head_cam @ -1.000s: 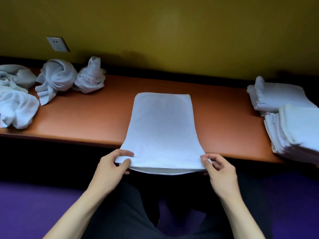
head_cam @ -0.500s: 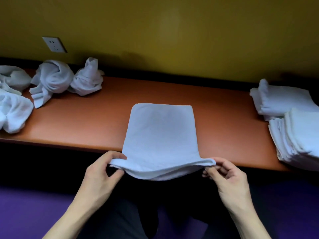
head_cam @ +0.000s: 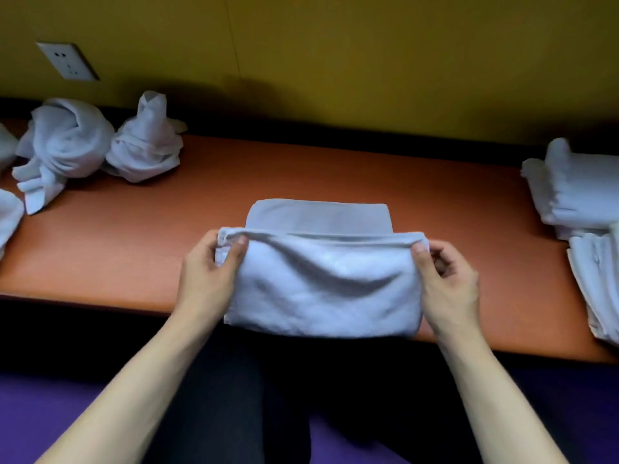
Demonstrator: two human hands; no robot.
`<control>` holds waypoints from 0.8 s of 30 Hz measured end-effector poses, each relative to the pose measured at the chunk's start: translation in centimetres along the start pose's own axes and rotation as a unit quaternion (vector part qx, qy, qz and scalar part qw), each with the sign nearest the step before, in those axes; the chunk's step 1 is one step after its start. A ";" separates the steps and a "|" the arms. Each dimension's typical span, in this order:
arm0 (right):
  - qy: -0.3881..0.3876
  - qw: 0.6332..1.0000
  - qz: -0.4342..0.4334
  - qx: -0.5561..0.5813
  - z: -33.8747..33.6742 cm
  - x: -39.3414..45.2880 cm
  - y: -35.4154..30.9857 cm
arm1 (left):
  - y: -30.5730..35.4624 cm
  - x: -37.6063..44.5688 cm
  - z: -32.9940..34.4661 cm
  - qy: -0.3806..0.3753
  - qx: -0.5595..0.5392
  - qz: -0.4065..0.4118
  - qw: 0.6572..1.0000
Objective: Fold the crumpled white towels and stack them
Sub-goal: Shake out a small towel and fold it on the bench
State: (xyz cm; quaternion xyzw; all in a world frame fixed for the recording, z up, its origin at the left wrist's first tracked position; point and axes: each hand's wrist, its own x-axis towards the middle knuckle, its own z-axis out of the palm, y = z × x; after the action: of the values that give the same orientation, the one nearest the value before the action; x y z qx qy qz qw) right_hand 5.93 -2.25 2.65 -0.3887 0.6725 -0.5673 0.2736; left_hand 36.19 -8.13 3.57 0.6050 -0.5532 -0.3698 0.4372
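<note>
While I pinch the two near corners of the half-folded towel (head_cam: 321, 289) with my left hand (head_cam: 207, 279) and right hand (head_cam: 449, 283), it lies mid-bench (head_cam: 435, 202), one fold unfinished. Folded stacks (head_cam: 579, 199) wait at right, crumpled towels (head_cam: 100, 142) at left; both groups are cut off.

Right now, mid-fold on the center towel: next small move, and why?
Probably carry the pinched edge forward to the far edge and lay it flat: the left hand and right hand hold the towel folded only partway, a far strip still uncovered.
</note>
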 end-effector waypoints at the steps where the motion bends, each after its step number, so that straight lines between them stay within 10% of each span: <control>1: 0.004 1.000 -0.003 -0.004 0.6 1.3 0.0 | 0.1 1.3 0.5 0.006 0.013 0.010 1.000; 13: -0.005 0.983 0.082 -0.165 6.3 10.8 5.1 | -3.2 10.4 5.4 0.031 0.256 0.053 0.965; 17: -0.016 0.966 0.056 -0.251 5.3 7.6 5.5 | -4.4 5.1 6.8 -0.064 0.355 0.248 0.899; 24: -0.075 0.907 0.177 -0.375 3.4 2.0 3.3 | -6.3 0.1 7.8 -0.236 0.480 0.213 0.818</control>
State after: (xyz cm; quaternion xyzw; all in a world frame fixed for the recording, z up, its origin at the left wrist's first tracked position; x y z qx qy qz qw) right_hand 6.90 -5.61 -1.09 -0.3786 0.8707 -0.1850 0.2537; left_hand 31.13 -9.10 -5.01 0.4993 -0.8619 -0.0867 0.0154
